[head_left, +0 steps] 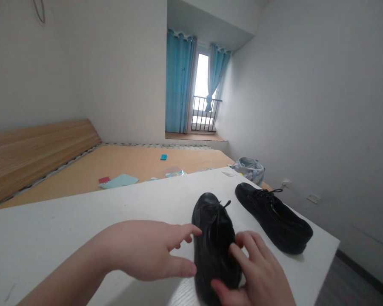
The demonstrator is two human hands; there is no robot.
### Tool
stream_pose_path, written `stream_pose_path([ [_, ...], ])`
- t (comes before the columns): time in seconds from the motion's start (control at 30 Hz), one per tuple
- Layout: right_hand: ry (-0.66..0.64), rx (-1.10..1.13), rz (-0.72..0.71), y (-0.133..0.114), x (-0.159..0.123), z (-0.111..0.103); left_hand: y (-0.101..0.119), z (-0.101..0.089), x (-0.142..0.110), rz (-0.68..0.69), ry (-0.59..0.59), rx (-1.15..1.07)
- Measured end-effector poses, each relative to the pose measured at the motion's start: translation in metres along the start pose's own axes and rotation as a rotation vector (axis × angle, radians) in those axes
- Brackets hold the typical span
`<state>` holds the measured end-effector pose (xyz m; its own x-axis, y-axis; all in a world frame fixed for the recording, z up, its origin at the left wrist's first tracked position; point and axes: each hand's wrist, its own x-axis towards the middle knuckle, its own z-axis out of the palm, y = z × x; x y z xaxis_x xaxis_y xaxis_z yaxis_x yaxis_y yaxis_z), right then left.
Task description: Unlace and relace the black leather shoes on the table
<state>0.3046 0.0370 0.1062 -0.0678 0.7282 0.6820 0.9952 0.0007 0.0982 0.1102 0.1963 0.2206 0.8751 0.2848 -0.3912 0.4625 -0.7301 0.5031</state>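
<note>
A black lace-up shoe (210, 238) stands on the white table in front of me, its toe pointing away and its laces tied. My left hand (156, 250) is at its left side, thumb and fingers apart, the fingertips at or just beside the shoe's wall; whether they touch I cannot tell. At the right rim and heel, my right hand (253, 272) grips the shoe, fingers bent at the opening edge and thumb near the back. The second black shoe (274, 216) lies to the right, also laced, with neither hand on it.
The white table (67, 233) has its right edge just past the second shoe. Beyond it is a tan bed surface (140, 159) with a light blue cloth-like piece (119, 181), a red item (104, 180) and a blue item (164, 157). A bag (250, 168) stands behind the table.
</note>
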Motion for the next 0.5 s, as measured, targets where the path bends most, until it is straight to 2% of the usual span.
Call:
stream_pose_path([
  [0.07, -0.050, -0.061, 0.098, 0.026, 0.014, 0.006, 0.003, 0.000, -0.002, -0.013, -0.019, 0.041],
  [0.17, -0.170, -0.217, 0.169, 0.063, 0.030, 0.018, 0.005, -0.002, -0.004, -0.016, -0.045, 0.067],
  [0.27, -0.235, -0.372, 0.249, 0.091, 0.040, 0.029, 0.006, -0.004, -0.005, -0.003, -0.064, 0.081],
  [0.37, -0.267, -0.504, 0.313, 0.105, 0.048, 0.037, 0.006, -0.005, -0.005, 0.013, -0.080, 0.092],
  [0.5, -0.288, -0.585, 0.329, 0.109, 0.056, 0.040, 0.007, -0.006, -0.005, 0.005, -0.103, 0.102],
])
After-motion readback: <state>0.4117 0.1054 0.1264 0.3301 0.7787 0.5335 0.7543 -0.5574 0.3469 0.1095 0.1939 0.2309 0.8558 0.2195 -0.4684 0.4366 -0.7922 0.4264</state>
